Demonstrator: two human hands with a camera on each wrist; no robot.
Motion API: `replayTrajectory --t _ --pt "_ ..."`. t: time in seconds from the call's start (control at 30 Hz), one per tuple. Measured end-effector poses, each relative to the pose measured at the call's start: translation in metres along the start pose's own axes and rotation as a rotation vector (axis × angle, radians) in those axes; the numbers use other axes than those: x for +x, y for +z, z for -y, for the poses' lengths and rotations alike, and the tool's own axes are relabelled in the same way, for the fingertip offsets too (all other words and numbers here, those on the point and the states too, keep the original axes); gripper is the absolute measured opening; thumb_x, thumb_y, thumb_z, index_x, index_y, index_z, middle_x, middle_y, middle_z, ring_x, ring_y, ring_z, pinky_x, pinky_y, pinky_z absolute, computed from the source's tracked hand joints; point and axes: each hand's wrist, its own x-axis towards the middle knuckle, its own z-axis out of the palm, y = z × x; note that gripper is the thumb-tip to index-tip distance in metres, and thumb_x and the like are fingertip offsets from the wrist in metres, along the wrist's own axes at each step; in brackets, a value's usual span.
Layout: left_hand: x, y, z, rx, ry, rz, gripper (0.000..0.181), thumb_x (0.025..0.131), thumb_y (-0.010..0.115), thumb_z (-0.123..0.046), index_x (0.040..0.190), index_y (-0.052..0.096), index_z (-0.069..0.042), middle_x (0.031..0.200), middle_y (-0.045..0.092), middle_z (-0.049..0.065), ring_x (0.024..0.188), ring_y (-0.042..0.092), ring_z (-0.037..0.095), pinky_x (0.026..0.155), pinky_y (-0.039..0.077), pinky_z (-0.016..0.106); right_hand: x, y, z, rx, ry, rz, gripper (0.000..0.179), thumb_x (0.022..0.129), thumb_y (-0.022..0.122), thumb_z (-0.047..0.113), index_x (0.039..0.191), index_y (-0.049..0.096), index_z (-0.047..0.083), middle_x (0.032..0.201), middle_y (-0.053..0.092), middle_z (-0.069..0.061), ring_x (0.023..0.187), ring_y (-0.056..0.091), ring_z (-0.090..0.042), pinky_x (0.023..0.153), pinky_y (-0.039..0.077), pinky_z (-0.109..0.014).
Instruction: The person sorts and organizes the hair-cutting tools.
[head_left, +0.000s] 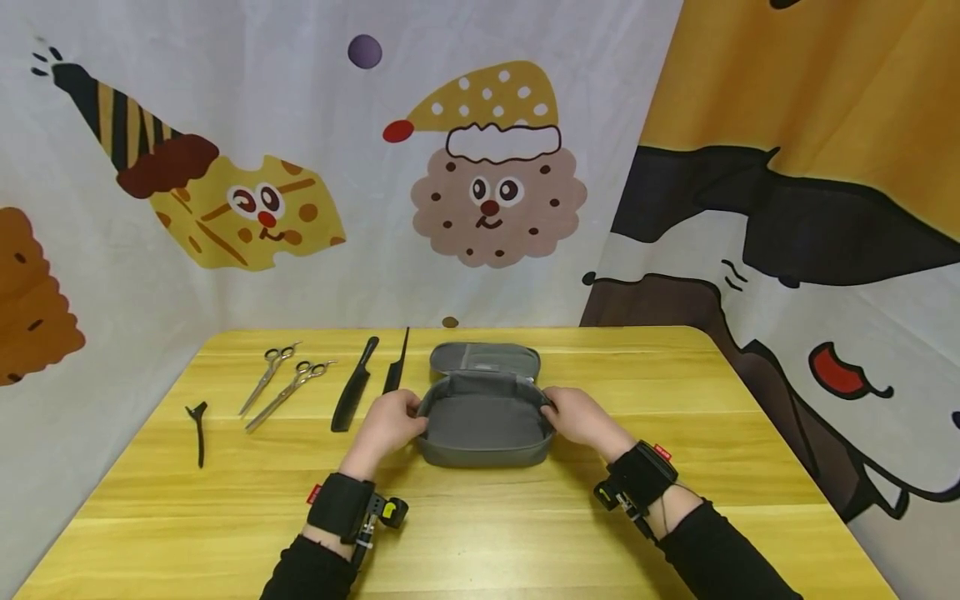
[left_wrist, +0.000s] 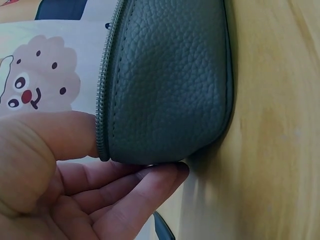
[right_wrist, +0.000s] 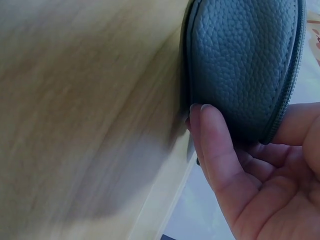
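A cartoon curtain hangs behind the table. From the left lie a clip, two scissors and two combs, the right one's near end perhaps hidden by the left hand. That hand pinches the left wall of the open case, far middle; the right hand pinches its right wall.

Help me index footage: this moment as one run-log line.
left hand: grips gray case, left side; right hand: grips right side; case: open; combs, scissors, clip: on table, left of case
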Motion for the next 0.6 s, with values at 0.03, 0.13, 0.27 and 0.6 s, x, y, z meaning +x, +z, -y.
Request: replayTrajectory --t 0.03,0.13,0.27,0.6 --pt "0.000 0.000 0.000 -0.002 -0.001 0.000 0.019 0.086 0.073 -0.004 0.103 0.069 0.003 0.089 0.066 0.010 0.081 0.062 0.026 0.073 0.053 0.043 0.000 0.000 0.000 0.003 0.002 0.002 0.009 0.099 0.059 0.007 0.090 0.061 0.006 0.073 0.051 -0.001 0.067 0.048 -0.017 0.063 0.040 -0.034" --pt "-0.001 0.000 -0.001 0.001 -0.003 -0.007 0.020 0.086 0.074 -0.005 0.104 0.069 0.003 0.090 0.066 0.011 0.082 0.062 0.026 0.073 0.053 0.043 -0.001 0.000 -0.001 0.018 -0.007 -0.006 0.014 0.099 0.059 0.009 0.085 0.057 0.008 0.070 0.048 -0.002 0.065 0.046 -0.017 0.062 0.038 -0.033" --pt "-0.001 -0.001 -0.001 0.005 0.002 -0.014 0.020 0.087 0.073 -0.009 0.103 0.070 0.003 0.091 0.067 0.011 0.080 0.062 0.025 0.072 0.053 0.043 -0.002 -0.002 -0.002 0.057 -0.005 -0.013 0.019 0.100 0.059 0.012 0.082 0.055 0.009 0.068 0.046 -0.002 0.063 0.045 -0.017 0.061 0.035 -0.033" --pt "-0.001 -0.002 0.001 0.011 0.009 -0.001 0.029 0.091 0.071 -0.017 0.111 0.070 0.003 0.099 0.069 0.013 0.091 0.065 0.030 0.079 0.054 0.045 -0.017 -0.006 -0.001 0.075 -0.026 -0.036 0.025 0.098 0.062 0.013 0.117 0.066 -0.002 0.102 0.068 -0.012 0.094 0.065 -0.029 0.080 0.053 -0.043"
